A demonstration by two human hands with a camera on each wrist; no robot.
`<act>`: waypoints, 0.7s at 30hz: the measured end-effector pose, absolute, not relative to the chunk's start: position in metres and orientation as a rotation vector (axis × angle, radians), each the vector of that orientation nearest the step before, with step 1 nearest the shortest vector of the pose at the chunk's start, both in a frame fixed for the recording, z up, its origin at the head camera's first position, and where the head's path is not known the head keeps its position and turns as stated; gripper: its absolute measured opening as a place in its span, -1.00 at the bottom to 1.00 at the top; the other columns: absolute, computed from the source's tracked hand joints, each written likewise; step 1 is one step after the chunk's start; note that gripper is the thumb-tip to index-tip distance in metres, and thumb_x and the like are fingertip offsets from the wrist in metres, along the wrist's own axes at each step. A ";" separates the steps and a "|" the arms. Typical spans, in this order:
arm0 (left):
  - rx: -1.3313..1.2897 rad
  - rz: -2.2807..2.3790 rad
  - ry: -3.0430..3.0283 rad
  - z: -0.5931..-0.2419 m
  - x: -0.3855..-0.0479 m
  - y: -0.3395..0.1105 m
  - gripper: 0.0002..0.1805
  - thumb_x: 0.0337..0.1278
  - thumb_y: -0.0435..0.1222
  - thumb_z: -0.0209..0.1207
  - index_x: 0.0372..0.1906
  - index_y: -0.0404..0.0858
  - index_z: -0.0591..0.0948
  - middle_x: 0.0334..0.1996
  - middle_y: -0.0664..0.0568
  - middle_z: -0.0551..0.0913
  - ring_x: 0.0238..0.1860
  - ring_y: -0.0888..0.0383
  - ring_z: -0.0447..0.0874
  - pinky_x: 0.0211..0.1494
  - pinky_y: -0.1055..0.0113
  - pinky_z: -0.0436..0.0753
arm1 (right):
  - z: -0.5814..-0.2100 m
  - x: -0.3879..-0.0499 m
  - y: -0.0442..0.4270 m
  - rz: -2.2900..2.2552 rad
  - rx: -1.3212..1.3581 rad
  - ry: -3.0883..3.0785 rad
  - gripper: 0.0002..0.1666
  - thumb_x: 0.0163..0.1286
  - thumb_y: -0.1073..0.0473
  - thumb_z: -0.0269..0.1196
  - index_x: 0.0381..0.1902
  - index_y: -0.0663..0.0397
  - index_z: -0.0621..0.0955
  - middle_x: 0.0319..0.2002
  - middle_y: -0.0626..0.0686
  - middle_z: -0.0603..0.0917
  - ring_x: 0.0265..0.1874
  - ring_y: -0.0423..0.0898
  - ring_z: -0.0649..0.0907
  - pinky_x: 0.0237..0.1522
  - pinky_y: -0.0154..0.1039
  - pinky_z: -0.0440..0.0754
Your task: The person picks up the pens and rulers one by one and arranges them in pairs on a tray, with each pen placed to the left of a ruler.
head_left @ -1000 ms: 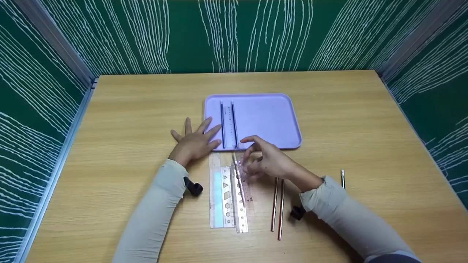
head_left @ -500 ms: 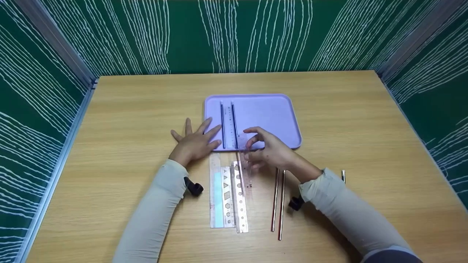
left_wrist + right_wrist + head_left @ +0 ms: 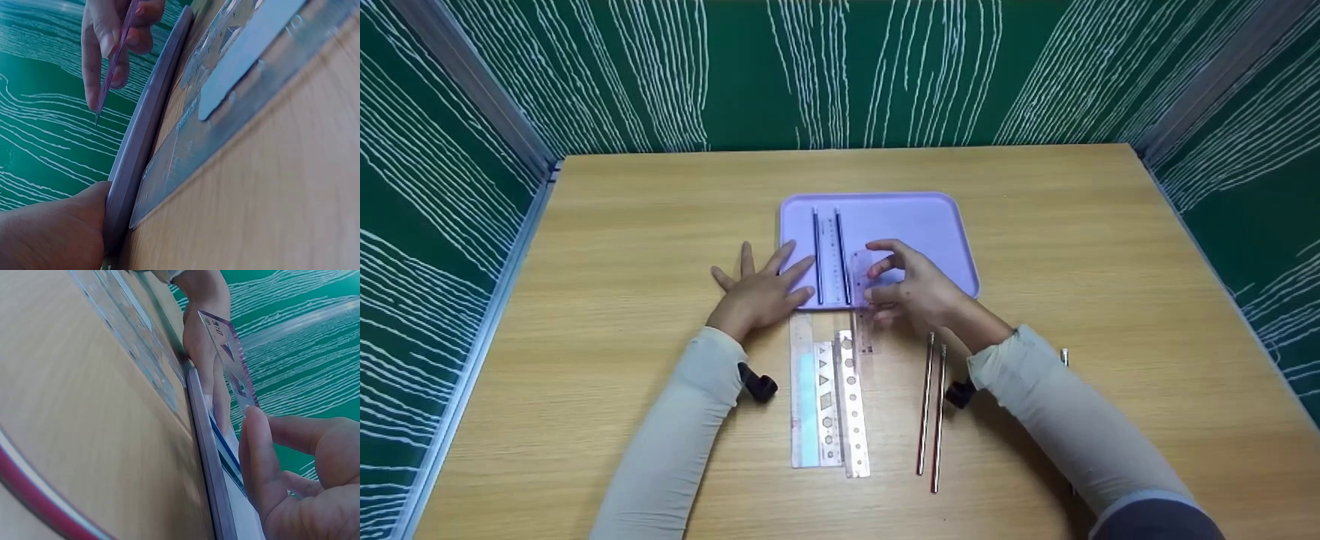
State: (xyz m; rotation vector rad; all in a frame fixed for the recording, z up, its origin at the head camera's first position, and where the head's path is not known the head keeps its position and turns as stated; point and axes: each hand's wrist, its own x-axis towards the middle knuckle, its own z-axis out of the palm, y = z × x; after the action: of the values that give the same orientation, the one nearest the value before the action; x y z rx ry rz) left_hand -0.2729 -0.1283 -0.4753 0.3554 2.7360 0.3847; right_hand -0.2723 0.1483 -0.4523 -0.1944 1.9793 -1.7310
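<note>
The right hand pinches a clear pinkish ruler between thumb and fingers, over the near edge of the purple tray. In the right wrist view this ruler has a wavy edge and triangular cut-outs and hangs above the tray. Spread flat, the left hand rests across the tray's left edge. Inside the tray lie two dark pencils with a clear ruler between them.
Below the tray, a clear ruler with a light-blue strip and two stencil rulers lie on the wooden table. Two metallic reddish pencils are to their right, and another pencil's end shows beside the right sleeve.
The pinkish ruler has moved away from the body with the right hand, from beside the stencil rulers to over the tray's near edge. The left hand stays in place.
</note>
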 end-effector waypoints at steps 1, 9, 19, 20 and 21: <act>0.355 0.383 2.736 -0.475 -0.273 -0.128 -0.32 0.44 0.37 -0.25 0.58 0.50 -0.04 0.67 0.33 -0.36 0.55 -0.48 -0.66 0.17 -0.76 -0.51 | -0.452 -0.275 0.148 -1.731 -0.190 1.985 0.06 0.17 0.55 0.37 0.55 -0.05 0.21 0.13 0.22 0.44 -0.36 0.10 0.75 -0.27 0.08 0.81; 0.342 0.376 2.728 -0.475 -0.273 -0.128 -0.31 0.43 0.37 -0.25 0.58 0.52 -0.06 0.67 0.36 -0.38 0.56 -0.46 -0.67 0.18 -0.75 -0.51 | -0.453 -0.293 0.143 -1.745 -0.171 2.014 0.08 0.20 0.51 0.39 0.58 -0.08 0.20 0.14 0.19 0.46 -0.28 0.06 0.77 -0.32 -0.03 0.82; 0.329 0.363 2.726 -0.475 -0.273 -0.128 -0.31 0.43 0.38 -0.27 0.58 0.51 -0.06 0.67 0.35 -0.37 0.56 -0.46 -0.67 0.19 -0.75 -0.49 | -0.454 -0.313 0.135 -1.748 -0.164 2.051 0.05 0.25 0.50 0.34 0.59 -0.12 0.20 0.15 0.16 0.47 -0.25 0.07 0.76 -0.37 -0.10 0.81; 0.328 0.362 2.725 -0.475 -0.273 -0.128 -0.31 0.43 0.38 -0.27 0.58 0.51 -0.06 0.67 0.35 -0.37 0.56 -0.46 -0.67 0.19 -0.75 -0.49 | -0.454 -0.315 0.135 -1.746 -0.164 2.055 0.04 0.25 0.50 0.34 0.59 -0.11 0.19 0.15 0.16 0.47 -0.24 0.07 0.76 -0.37 -0.11 0.81; 0.327 0.361 2.724 -0.475 -0.273 -0.128 -0.31 0.43 0.38 -0.27 0.58 0.51 -0.06 0.67 0.35 -0.38 0.56 -0.46 -0.67 0.19 -0.75 -0.49 | -0.455 -0.317 0.134 -1.744 -0.161 2.061 0.04 0.26 0.50 0.34 0.59 -0.11 0.19 0.15 0.16 0.48 -0.23 0.07 0.76 -0.37 -0.11 0.81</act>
State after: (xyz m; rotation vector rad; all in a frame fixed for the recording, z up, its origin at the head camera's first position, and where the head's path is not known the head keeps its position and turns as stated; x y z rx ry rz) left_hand -0.2734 -0.1281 -0.4750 0.3274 2.7244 0.3612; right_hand -0.3173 0.1343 -0.4546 -0.1606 2.0606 -1.7440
